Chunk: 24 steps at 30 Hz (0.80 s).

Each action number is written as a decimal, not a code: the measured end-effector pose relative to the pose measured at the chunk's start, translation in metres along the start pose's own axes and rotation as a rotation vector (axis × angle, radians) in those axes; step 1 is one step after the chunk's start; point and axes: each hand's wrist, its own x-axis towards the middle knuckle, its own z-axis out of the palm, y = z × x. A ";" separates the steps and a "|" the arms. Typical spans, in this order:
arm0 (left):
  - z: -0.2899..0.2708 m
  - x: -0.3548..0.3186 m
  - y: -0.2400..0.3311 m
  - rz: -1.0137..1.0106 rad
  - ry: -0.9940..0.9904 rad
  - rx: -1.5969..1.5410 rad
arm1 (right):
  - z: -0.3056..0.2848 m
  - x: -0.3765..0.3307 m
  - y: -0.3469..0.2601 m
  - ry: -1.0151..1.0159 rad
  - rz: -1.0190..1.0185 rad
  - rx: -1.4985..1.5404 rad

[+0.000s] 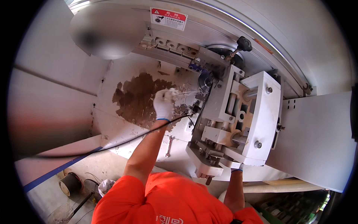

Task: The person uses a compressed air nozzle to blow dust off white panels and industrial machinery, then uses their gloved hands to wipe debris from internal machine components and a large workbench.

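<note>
In a white knit glove with a blue cuff, my left hand (163, 105) reaches over the stained panel, its fingers curled closed. Thin pale stringy strands (184, 92) run from its fingertips toward a small round metal disc (205, 81) on the machine. Slight blur softens the fingers. To its right stands the white machine head (257, 115), with metal shafts and bolts. My right hand (238, 167) is at the lower edge of this head; only a bit of its glove and blue cuff shows, and the fingers are hidden behind the housing.
A black cable (138, 138) crosses over my left forearm to the machine. Below it a wrench (169, 146) lies on the pale surface. A black knob (244, 44) sticks up at the back. Brown staining (140, 95) covers part of the panel. A dark cylinder (70, 184) stands lower left.
</note>
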 end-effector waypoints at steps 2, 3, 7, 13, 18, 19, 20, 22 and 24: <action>-0.027 0.009 -0.038 -0.011 0.124 0.035 | -0.008 -0.004 0.002 -0.024 0.009 0.008; -0.040 0.004 -0.034 0.047 0.184 0.090 | -0.015 -0.009 0.005 -0.037 0.021 0.014; -0.121 -0.001 -0.072 -0.041 0.322 -0.064 | -0.042 -0.027 0.026 -0.109 0.097 -0.144; -0.286 -0.016 -0.204 0.265 0.186 0.718 | 0.025 -0.117 0.123 0.014 0.207 -0.551; -0.321 -0.037 -0.208 0.232 -0.167 0.843 | 0.128 -0.173 0.225 -0.244 0.053 -0.818; -0.331 -0.040 -0.205 0.236 -0.193 0.846 | 0.147 -0.178 0.241 -0.261 -0.004 -0.795; -0.341 -0.039 -0.205 0.142 -0.209 0.927 | 0.164 -0.185 0.249 -0.293 -0.089 -0.779; -0.369 -0.030 -0.225 0.294 -0.163 0.925 | 0.165 -0.168 0.274 -0.148 0.169 -0.029; -0.395 -0.044 -0.240 0.198 -0.235 1.004 | 0.131 -0.152 0.299 0.035 0.252 0.276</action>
